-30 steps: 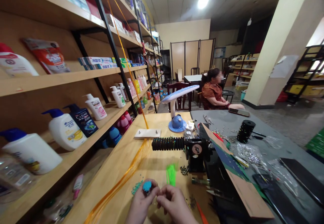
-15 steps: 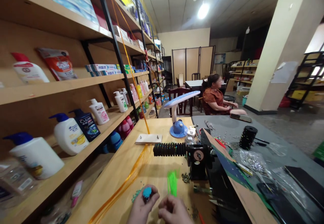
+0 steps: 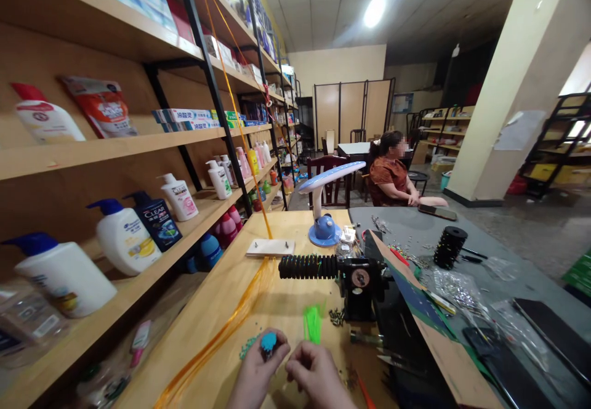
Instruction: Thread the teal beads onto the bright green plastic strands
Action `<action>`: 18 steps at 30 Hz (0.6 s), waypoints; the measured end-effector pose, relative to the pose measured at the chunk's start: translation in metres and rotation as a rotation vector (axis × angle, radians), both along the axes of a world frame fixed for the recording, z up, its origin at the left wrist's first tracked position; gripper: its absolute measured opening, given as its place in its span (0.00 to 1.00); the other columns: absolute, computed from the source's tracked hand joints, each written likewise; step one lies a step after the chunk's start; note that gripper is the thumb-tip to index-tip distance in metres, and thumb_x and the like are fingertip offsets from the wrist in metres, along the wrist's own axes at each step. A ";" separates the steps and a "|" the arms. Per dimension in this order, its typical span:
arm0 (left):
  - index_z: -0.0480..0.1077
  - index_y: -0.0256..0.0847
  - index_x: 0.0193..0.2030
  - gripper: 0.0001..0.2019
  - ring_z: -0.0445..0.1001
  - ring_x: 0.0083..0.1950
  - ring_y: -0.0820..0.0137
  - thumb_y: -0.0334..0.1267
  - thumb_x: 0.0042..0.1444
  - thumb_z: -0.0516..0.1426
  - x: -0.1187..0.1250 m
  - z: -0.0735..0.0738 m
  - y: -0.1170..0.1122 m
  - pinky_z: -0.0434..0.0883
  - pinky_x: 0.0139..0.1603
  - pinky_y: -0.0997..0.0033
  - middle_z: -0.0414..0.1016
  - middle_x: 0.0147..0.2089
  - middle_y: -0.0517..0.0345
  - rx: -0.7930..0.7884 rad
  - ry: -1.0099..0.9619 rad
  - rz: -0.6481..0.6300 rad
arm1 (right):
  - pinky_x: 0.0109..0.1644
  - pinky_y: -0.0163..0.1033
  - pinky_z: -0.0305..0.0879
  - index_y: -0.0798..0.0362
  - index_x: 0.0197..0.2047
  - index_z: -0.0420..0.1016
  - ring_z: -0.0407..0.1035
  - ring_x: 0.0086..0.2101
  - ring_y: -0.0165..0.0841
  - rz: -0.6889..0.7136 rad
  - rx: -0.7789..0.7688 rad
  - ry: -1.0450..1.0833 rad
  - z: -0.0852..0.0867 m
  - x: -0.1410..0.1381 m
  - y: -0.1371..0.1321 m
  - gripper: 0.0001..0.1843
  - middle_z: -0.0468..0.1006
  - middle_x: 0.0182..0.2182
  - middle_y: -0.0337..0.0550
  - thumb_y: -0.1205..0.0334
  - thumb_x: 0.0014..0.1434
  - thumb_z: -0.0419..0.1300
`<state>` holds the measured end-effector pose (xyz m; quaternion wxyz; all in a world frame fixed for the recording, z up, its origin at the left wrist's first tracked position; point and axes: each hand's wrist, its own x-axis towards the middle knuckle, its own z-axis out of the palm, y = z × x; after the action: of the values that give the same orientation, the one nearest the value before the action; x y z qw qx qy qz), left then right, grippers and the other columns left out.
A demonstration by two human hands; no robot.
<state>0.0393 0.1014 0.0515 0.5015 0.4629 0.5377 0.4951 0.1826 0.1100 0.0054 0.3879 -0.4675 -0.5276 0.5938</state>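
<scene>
My left hand [image 3: 264, 360] is closed around a small bundle with a bright blue, tufted top [image 3: 268, 342]; its lower part is hidden by my fingers. Close to it on the right, my right hand [image 3: 310, 364] has its thumb and fingertips pinched together, and whatever is between them is too small to make out. Just beyond the right hand lie bright green strands [image 3: 313, 323]. Small teal pieces [image 3: 249, 347] are scattered on the wooden table beside my left hand. Orange threads [image 3: 221, 335] run along the table to the left.
A black ribbed roller [image 3: 308, 267] juts from a black machine [image 3: 361, 286]. Behind it stand a white plate [image 3: 270, 247] and a blue lamp [image 3: 324, 230]. Shelves with bottles [image 3: 127, 236] line the left. A seated person [image 3: 388, 172] is beyond the grey table [image 3: 392, 215].
My hands stay almost in place, close together, with the blue-topped bundle still in the left. The view has shifted slightly, so the surroundings sit a little higher.
</scene>
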 end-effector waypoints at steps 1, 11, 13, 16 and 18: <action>0.70 0.37 0.32 0.25 0.69 0.38 0.64 0.58 0.41 0.69 0.000 -0.001 0.000 0.66 0.42 0.70 0.70 0.31 0.57 0.009 -0.005 -0.012 | 0.24 0.30 0.55 0.57 0.26 0.69 0.60 0.21 0.25 -0.003 0.001 0.013 0.000 0.000 0.000 0.11 0.71 0.21 0.39 0.56 0.46 0.60; 0.72 0.38 0.31 0.23 0.68 0.34 0.66 0.57 0.43 0.69 0.005 -0.013 -0.001 0.65 0.38 0.72 0.71 0.29 0.59 0.081 -0.023 0.064 | 0.25 0.30 0.54 0.55 0.26 0.67 0.60 0.21 0.26 -0.007 0.047 -0.045 -0.009 0.005 0.007 0.05 0.67 0.20 0.36 0.62 0.46 0.58; 0.72 0.38 0.29 0.24 0.68 0.33 0.66 0.57 0.41 0.69 0.007 -0.014 -0.001 0.65 0.37 0.72 0.70 0.28 0.58 0.110 -0.034 0.064 | 0.24 0.31 0.53 0.54 0.26 0.66 0.60 0.20 0.26 0.012 0.042 -0.053 -0.008 0.005 0.009 0.06 0.66 0.19 0.35 0.62 0.46 0.59; 0.72 0.38 0.27 0.25 0.68 0.31 0.67 0.59 0.40 0.70 0.007 -0.017 0.001 0.64 0.35 0.71 0.69 0.26 0.58 0.131 -0.040 0.060 | 0.28 0.31 0.56 0.55 0.30 0.71 0.63 0.24 0.27 0.066 0.081 -0.078 -0.016 0.007 0.012 0.07 0.71 0.23 0.37 0.63 0.45 0.60; 0.72 0.38 0.27 0.25 0.67 0.31 0.67 0.59 0.40 0.69 0.006 -0.020 0.003 0.64 0.35 0.71 0.69 0.26 0.58 0.139 -0.039 0.056 | 0.30 0.31 0.55 0.56 0.31 0.73 0.63 0.25 0.26 0.075 0.090 -0.137 -0.025 0.008 0.014 0.08 0.72 0.24 0.37 0.65 0.44 0.62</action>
<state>0.0451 0.1040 0.0317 0.4645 0.4718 0.5049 0.5538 0.1909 0.1239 -0.0193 0.3491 -0.4690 -0.5963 0.5501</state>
